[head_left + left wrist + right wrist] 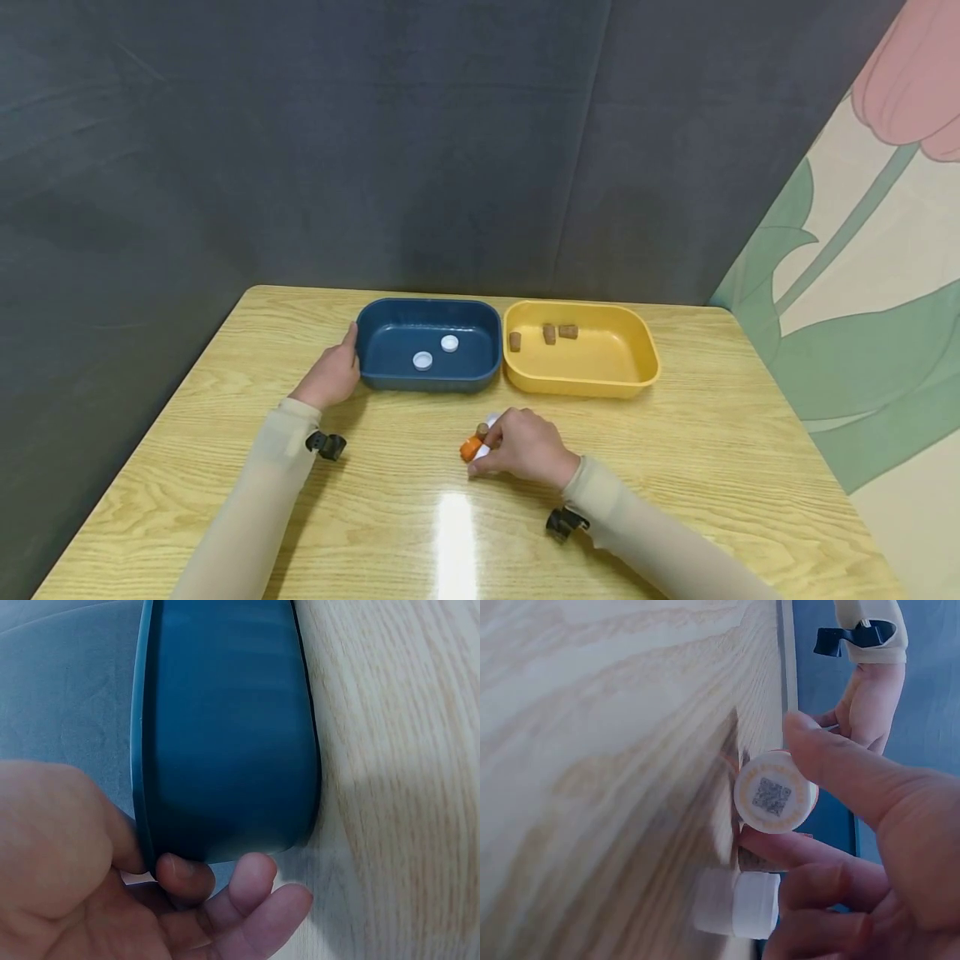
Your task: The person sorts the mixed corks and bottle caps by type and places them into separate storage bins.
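At the left end of the blue bin (427,384), my left hand (333,375) holds the rim. The left wrist view shows the fingers (255,881) curled by the bin's end wall. My right hand (528,448) is low over the table, pinching a white bottle cap (772,793) between thumb and index finger; a square code is printed on its face. Close beside it are an orange cap (470,448), a cork (482,430) and another white cap (739,904). Two white caps (422,361) lie inside the blue bin.
A yellow bin (585,387) stands right of the blue one, with three corks (567,332) inside. Both are near the back edge of the wooden table (675,467). A dark curtain (450,150) hangs behind, and a flower-patterned wall (877,333) is at the right.
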The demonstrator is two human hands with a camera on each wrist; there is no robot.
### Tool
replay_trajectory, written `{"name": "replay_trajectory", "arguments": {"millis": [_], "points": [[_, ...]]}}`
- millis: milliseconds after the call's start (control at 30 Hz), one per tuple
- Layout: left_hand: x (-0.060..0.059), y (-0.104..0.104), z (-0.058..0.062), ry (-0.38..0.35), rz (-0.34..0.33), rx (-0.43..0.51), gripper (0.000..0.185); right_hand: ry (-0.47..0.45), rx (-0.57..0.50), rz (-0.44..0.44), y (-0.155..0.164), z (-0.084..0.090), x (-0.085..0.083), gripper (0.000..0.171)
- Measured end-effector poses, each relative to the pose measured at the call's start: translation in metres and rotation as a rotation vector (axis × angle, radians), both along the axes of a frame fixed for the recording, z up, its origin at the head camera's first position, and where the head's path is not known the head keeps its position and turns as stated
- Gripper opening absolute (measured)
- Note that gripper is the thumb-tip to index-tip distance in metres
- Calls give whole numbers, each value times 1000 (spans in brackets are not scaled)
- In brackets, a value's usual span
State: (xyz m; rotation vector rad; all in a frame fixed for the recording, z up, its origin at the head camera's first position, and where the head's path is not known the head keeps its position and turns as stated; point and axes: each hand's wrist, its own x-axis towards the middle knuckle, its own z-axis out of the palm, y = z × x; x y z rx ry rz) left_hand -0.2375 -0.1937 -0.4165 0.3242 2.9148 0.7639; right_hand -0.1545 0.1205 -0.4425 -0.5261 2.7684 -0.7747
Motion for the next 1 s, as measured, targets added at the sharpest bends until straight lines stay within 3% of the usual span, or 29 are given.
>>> {"name": "replay_trajectory", "arguments": {"millis": [533,700,1000], "points": [[-2,-2,-3,-1,7,-6,59,-200,-336,82,19,-16,-7,24],[-2,-2,-3,6,6,-9,59,-210,-382,103,24,-17,-8,25],[-2,1,-1,-3,8,-19,60,-191,-460,90,33,0,-13,29]]}}
